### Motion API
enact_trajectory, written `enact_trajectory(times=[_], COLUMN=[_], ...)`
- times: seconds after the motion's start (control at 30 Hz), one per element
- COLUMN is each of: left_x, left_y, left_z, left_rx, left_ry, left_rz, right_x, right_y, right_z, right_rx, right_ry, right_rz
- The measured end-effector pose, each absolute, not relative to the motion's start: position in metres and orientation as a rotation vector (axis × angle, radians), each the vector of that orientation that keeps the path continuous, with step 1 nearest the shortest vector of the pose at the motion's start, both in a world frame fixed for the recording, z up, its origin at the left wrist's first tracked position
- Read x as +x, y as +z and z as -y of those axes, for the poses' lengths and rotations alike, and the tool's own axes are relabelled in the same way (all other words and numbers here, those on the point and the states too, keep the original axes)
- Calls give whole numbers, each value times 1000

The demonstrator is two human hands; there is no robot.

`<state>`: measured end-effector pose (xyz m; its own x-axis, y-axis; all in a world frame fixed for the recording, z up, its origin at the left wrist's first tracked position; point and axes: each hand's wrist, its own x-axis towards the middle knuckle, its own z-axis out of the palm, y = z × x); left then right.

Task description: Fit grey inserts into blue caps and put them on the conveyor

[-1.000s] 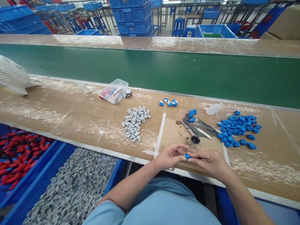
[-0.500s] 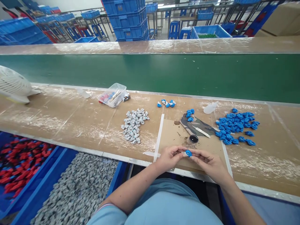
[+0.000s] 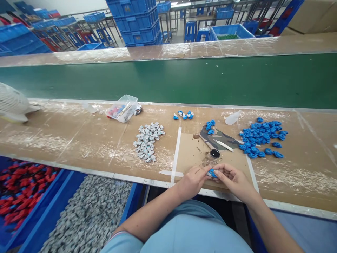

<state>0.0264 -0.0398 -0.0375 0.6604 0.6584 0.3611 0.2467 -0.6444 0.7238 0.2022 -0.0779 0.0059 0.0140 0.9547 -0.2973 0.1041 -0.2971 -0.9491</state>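
Blue plastic piece (image 3: pixel 212 173): pinched between the fingertips of both hands, just above the near edge of the workbench (image 3: pixel 65 137), over a brown cardboard mat (image 3: pixel 195 151). Left hand (image 3: pixel 193 181): fingers curled, thumb and forefinger closed on the piece's left side; forearm runs in from lower left. Right hand (image 3: pixel 234 181): fingers bent, tips closed on the piece's right side; forearm runs in from lower right.

Near bins, below the bench edge: blue bin of small grey parts (image 3: pixel 86 214); to its left, blue bin of red parts (image 3: pixel 21 186).

On the mat, just beyond the hands: small round black pot (image 3: pixel 215 153), open. Behind it, a camouflage-pattern cloth (image 3: pixel 218 137) bearing a white stick (image 3: pixel 223 144) and a few blue pieces.

Mid bench: loose pile of grey parts (image 3: pixel 147 140) to the left; large pile of blue pieces (image 3: pixel 260 137) to the right; small cluster of blue-and-white pieces (image 3: pixel 183 115).

Farther: clear plastic tub (image 3: pixel 121 108) holding mixed small items, tilted. Beyond, green conveyor belt (image 3: pixel 168 80).
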Motion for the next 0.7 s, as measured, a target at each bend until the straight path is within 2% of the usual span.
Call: enact_trajectory(times=[0.7], left_x=[26], left_y=[-33], left_z=[48], left_rx=[2567], left_ry=[839], left_rz=[-755], right_x=[201], right_y=[-2], right_z=[80], right_rx=[-1401], right_ry=[1515], right_rz=[1110])
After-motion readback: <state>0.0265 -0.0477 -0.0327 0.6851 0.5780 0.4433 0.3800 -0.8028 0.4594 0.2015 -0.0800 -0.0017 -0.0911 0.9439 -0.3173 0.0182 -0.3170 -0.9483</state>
